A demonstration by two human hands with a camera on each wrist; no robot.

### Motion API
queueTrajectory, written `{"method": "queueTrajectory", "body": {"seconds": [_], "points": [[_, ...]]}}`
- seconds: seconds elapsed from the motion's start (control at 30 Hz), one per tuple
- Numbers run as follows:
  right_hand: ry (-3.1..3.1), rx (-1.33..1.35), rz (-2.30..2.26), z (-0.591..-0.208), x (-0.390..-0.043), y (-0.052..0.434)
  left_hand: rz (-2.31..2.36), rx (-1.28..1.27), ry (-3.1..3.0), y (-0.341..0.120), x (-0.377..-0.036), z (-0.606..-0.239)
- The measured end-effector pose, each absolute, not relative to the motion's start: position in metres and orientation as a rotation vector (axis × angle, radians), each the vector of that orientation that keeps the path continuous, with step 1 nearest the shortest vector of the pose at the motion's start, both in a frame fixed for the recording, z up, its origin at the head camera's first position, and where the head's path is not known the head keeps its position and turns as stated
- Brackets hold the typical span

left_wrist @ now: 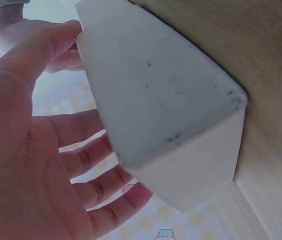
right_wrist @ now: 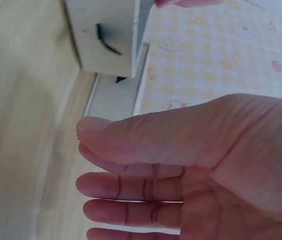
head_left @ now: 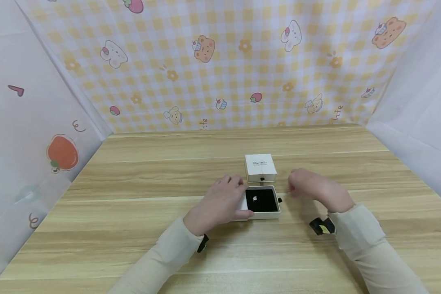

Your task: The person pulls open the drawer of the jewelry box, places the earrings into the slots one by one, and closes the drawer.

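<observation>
Head view: two square cardboard boxes, the black-lined open tray (head_left: 263, 202) gripped by left hand (head_left: 220, 203); right hand (head_left: 314, 188) empty, loosely curled.

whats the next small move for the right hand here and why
Probably bring the right hand left to the open tray. The left hand already holds the tray's left side, a small shiny piece lies on its black pad, and the right hand hangs free just to its right, pinching something too small to identify.
</observation>
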State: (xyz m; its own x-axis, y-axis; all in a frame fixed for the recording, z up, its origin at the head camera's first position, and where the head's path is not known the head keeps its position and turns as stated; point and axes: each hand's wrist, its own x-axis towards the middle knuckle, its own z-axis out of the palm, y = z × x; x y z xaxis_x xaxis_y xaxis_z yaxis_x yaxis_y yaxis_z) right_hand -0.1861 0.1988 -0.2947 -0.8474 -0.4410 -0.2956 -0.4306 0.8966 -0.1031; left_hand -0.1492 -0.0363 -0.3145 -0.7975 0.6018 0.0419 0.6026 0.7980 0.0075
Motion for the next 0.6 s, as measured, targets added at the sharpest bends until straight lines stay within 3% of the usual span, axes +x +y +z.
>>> {"method": "queueTrajectory", "body": {"seconds": [0.6], "points": [[2.932, -0.975, -0.225, -0.274, -0.16, 0.176, -0.386, -1.007, -2.752, -0.031, -0.15, -0.309]]}}
